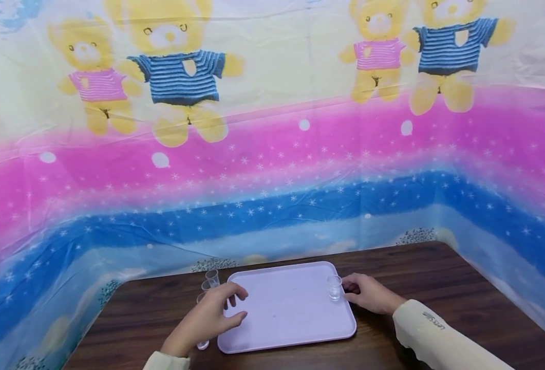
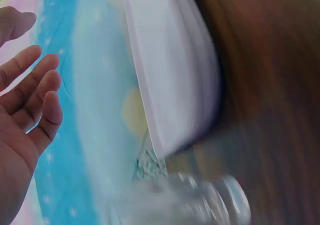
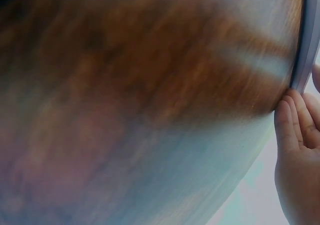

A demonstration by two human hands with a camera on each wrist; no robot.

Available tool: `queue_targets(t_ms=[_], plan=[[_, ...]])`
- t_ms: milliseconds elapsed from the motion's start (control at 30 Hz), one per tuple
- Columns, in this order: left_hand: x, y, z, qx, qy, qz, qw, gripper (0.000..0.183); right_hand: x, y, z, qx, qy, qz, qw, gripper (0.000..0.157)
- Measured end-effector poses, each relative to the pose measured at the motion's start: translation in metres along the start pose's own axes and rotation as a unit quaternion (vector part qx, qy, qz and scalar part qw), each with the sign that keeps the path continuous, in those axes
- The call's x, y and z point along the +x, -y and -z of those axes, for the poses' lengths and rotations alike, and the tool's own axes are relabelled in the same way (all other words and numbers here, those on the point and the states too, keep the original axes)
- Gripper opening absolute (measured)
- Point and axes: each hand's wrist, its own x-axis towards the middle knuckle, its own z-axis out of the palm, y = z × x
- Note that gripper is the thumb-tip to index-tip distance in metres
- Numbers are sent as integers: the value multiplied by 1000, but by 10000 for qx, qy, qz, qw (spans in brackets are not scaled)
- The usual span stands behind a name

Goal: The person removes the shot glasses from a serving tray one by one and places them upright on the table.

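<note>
A small clear shot glass (image 1: 334, 289) stands on the right side of a pale lilac tray (image 1: 286, 313). Beside that glass is my right hand (image 1: 369, 294), thumb and index finger apart at its right side; whether they touch it I cannot tell. In the right wrist view, its fingers (image 3: 290, 120) reach the tray's rim. My left hand (image 1: 209, 313) hovers over the tray's left edge, fingers loosely bent and thumb apart, holding nothing. Several clear glasses (image 1: 212, 278) stand in a row left of the tray, partly hidden by this hand. One blurred glass (image 2: 185, 202) shows in the left wrist view.
The tray lies on a dark wood-grain table (image 1: 411, 272). A cloth backdrop (image 1: 272, 154) with printed bears, pink and blue bands hangs behind and on both sides. The foot of a glass (image 1: 203, 345) shows below my left hand.
</note>
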Motion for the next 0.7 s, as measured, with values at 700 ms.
queue_targets(t_ms=[700], plan=[[74, -31, -44, -459, 355, -152, 9982, 22, -2, 0, 0, 9, -48, 215, 9998, 34]])
